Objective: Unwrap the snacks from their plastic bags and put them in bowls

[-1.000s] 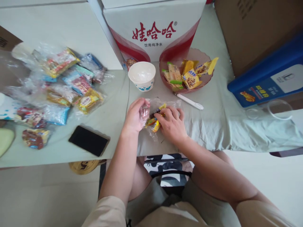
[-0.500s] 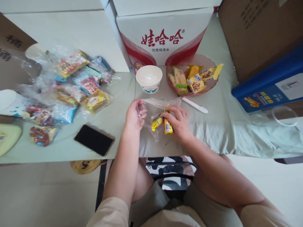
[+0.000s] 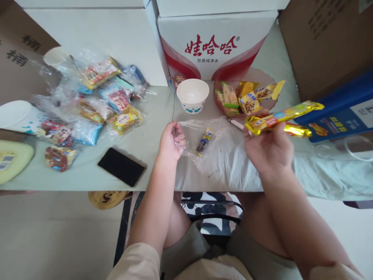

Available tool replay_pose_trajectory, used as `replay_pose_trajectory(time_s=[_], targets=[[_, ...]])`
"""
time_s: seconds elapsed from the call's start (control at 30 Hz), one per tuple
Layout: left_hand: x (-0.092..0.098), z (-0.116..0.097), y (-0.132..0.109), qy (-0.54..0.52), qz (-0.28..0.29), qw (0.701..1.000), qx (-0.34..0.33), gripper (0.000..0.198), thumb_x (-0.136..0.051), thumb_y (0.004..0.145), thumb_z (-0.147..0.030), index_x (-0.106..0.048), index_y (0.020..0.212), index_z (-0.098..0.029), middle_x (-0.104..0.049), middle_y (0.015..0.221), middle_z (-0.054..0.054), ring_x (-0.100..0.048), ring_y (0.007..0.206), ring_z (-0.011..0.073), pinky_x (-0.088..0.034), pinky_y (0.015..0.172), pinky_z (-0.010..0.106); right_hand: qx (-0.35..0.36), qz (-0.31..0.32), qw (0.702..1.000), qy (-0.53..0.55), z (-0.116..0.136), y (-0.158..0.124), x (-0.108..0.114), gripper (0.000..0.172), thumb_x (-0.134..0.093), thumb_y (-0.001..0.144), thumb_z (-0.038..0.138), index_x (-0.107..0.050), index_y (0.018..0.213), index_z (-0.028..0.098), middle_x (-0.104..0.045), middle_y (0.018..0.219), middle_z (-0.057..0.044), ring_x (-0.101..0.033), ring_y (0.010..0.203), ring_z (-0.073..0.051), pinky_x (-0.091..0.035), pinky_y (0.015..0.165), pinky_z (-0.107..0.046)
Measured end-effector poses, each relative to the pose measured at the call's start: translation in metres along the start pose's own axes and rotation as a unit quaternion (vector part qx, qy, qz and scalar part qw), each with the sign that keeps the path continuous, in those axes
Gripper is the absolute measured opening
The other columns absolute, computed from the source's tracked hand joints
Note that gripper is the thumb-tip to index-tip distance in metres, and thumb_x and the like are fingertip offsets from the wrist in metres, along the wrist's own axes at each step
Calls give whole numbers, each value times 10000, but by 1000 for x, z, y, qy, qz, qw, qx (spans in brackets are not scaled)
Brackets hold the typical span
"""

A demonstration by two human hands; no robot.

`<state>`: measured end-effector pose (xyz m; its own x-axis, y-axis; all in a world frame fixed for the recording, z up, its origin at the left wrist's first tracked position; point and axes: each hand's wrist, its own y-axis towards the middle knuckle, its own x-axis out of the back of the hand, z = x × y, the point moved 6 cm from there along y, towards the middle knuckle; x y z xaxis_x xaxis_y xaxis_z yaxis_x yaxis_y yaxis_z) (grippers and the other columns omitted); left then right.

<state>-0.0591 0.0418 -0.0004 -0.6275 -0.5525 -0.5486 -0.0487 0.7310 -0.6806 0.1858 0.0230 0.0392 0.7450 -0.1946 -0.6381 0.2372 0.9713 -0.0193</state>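
My left hand (image 3: 172, 140) is closed on the edge of a clear plastic bag (image 3: 215, 149) that lies on the grey-green cloth; one small yellow and dark snack bar (image 3: 203, 141) is still inside it. My right hand (image 3: 269, 149) is lifted above the table and grips two long yellow wrapped snack bars (image 3: 279, 118), held roughly level and pointing right. They hover just in front of a pink glass dish (image 3: 264, 76) that holds several yellow and green biscuit packets (image 3: 247, 102).
A white paper bowl (image 3: 192, 94) stands beside the dish. A white pen-like stick (image 3: 237, 124) lies by the dish. A black phone (image 3: 121, 166) rests near the table's front edge. Many bagged snacks (image 3: 96, 101) pile up at left. Cartons (image 3: 215, 42) and a blue box (image 3: 340, 109) line the back.
My right hand pulled the yellow bars out of the clear bag and lifted them up and to the right. My left hand kept hold of the bag.
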Motion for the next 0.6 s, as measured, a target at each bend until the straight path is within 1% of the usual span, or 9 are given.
replay_pose_trajectory(time_s=[0.03,0.1,0.17,0.23,0.33,0.4,0.47,0.53,0.6], targets=[[1,0,-2,0,1,1000,0,348,-487,956,-229,-457,615,-165,-413,486,-90,-249,284,-9,-128,298,122,-6,-22,999,23,5,2,4,120,-767,850,383,-689,861,292,-746,1010,44,-703,1087,-150,-589,968,-322],[4,0,-4,5,8,1000,0,311,-530,915,-227,-455,620,-167,-412,497,-92,-251,295,-6,-130,305,125,-22,-62,997,52,10,4,11,114,-728,854,355,-675,809,264,-719,884,37,-716,900,-139,-619,856,-312],[6,0,-4,22,15,1000,-8,282,-559,880,-233,-458,624,-171,-414,516,-94,-246,307,0,-133,315,137,-51,-76,995,39,8,2,17,158,-743,802,389,-665,781,253,-658,770,38,-653,689,-122,-626,753,-315],[8,-1,-2,59,19,998,-33,271,-547,874,-238,-468,623,-175,-418,534,-90,-242,323,11,-134,331,161,-88,-51,995,-14,-1,-1,17,219,-757,765,462,-676,811,263,-607,727,43,-548,561,-104,-602,653,-305],[12,-6,3,174,15,977,-122,255,-529,863,-212,-490,613,-179,-421,538,-76,-290,380,42,-172,383,196,-124,43,985,-113,-18,-8,6,260,-716,791,533,-691,891,295,-578,730,41,-479,515,-101,-551,578,-295],[12,-10,4,284,28,939,-194,255,-543,853,-206,-508,602,-182,-403,527,-68,-348,451,67,-220,445,214,-141,88,974,-151,-31,-12,-8,219,-725,787,493,-692,910,315,-610,780,32,-523,549,-115,-553,597,-315],[9,-10,3,398,63,883,-242,287,-544,869,-233,-504,589,-186,-393,530,-57,-388,524,91,-242,508,242,-158,94,969,-168,-41,-15,-24,218,-774,745,437,-694,913,322,-666,869,20,-595,615,-134,-566,626,-337],[6,-8,-1,501,97,820,-260,335,-525,894,-262,-468,571,-192,-416,547,-41,-429,585,115,-251,556,272,-168,97,965,-176,-48,-15,-48,260,-825,703,409,-692,907,317,-696,907,18,-639,654,-147,-574,630,-340],[4,-5,-5,584,123,760,-257,356,-489,921,-282,-477,575,-197,-482,577,-18,-479,630,140,-270,589,294,-168,128,961,-177,-55,-13,-80,343,-874,661,410,-682,926,309,-692,854,32,-641,632,-141,-567,594,-316]])
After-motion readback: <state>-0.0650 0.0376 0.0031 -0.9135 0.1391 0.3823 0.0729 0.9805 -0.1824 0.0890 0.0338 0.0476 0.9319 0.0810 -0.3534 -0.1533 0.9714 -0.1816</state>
